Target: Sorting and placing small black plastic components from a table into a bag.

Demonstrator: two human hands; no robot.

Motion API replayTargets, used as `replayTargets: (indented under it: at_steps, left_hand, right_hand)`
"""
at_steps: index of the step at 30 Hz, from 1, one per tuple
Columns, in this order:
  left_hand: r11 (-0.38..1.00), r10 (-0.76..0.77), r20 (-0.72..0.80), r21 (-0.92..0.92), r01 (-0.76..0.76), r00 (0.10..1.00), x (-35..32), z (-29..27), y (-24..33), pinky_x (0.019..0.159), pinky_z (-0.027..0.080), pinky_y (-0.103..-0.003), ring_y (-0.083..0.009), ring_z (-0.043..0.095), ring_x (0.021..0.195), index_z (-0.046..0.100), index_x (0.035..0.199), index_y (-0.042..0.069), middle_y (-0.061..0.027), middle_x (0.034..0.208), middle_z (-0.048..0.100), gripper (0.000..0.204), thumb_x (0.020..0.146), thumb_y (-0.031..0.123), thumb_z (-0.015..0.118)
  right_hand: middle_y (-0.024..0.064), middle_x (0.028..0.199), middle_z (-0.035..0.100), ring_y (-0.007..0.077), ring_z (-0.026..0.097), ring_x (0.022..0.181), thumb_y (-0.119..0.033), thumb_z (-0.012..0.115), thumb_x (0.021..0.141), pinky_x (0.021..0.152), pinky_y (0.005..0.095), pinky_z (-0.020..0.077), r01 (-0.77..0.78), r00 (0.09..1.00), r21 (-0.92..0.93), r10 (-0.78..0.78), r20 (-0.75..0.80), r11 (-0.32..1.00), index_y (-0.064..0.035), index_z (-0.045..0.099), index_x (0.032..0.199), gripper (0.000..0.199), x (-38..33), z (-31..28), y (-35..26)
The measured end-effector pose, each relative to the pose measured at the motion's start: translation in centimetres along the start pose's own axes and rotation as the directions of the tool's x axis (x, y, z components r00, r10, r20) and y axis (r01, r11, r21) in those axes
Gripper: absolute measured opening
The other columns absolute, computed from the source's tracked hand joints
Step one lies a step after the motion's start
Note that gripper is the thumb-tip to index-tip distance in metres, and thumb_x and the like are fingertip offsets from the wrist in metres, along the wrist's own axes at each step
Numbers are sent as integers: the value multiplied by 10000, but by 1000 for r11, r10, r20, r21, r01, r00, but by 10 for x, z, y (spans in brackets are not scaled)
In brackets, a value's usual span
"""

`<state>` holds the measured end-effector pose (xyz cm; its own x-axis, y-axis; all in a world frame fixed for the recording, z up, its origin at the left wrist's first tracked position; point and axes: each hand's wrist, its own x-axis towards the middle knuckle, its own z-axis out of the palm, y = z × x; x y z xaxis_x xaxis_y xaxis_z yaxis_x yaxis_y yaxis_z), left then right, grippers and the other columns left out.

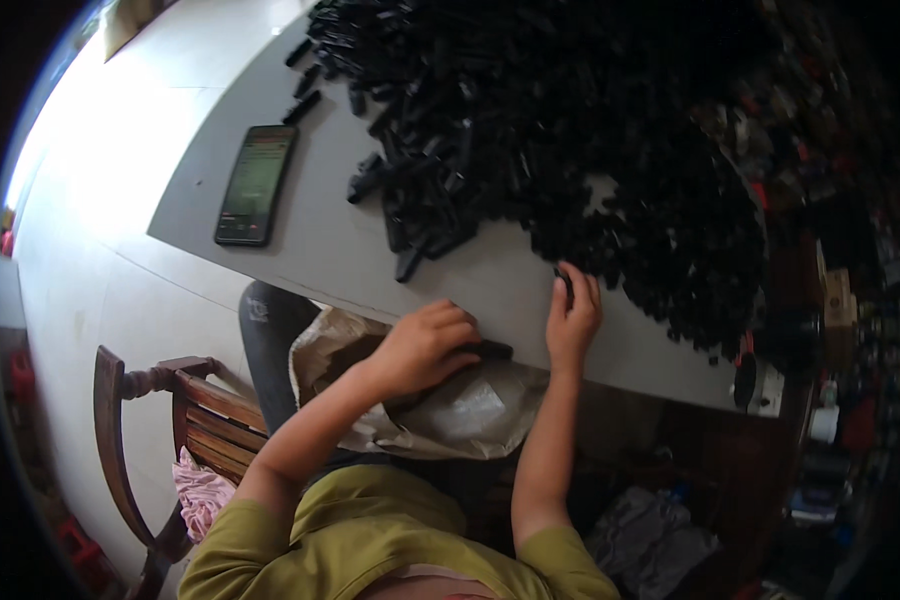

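My left hand is closed around a black elongated plastic piece, held at the table's near edge over an open brown paper sack on my lap. Between the thumb and fingers of my right hand is a small black part, pinched just above the tabletop. Beyond my hands lies a large heap of long black plastic pieces. To its right spreads a pile of smaller black parts, close to my right hand. The exact kind of these pieces is too dark to make out.
A phone with a lit screen lies on the left of the white table. A wooden chair with a pink cloth stands at my left. Cluttered shelves line the right side. Grey cloth lies at lower right.
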<state>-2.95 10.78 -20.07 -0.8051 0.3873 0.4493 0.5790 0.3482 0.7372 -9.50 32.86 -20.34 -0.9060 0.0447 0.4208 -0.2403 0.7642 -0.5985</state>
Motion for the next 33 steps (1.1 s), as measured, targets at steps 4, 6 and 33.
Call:
replayTargets:
  at_steps: [4, 6, 33]
  left_hand:
    - [1000, -6, 9, 22, 6, 1000, -6, 0, 0, 746, 485, -382, -299, 567, 873, 616, 924, 49, -94, 938, 606, 267, 695, 72, 750]
    - [999, -3, 18, 45, 2, 1000, -5, -1, 3, 751, 484, -379, -295, 566, 878, 616, 925, 48, -93, 936, 606, 268, 694, 70, 750]
    - [960, -276, 40, 70, 273, 960, 0, -39, 0, 783, 484, -369, -326, 587, 898, 605, 987, 31, -119, 956, 591, 286, 724, 29, 719]
  right_hand:
    - [69, 993, 618, 224, 616, 784, -123, 576, 923, 661, 315, 497, 57, 998, 42, -56, -9, 998, -84, 650, 1091, 189, 0, 0, -2]
    - [64, 993, 619, 216, 615, 784, -122, 571, 926, 659, 312, 497, 10, 1000, 79, -11, 11, 997, -88, 651, 1096, 191, 0, -1, -2]
    - [43, 905, 646, 98, 584, 738, -129, 812, 727, 605, 254, 475, -120, 891, 457, -108, 441, 881, -27, 685, 991, 310, -36, 0, -52]
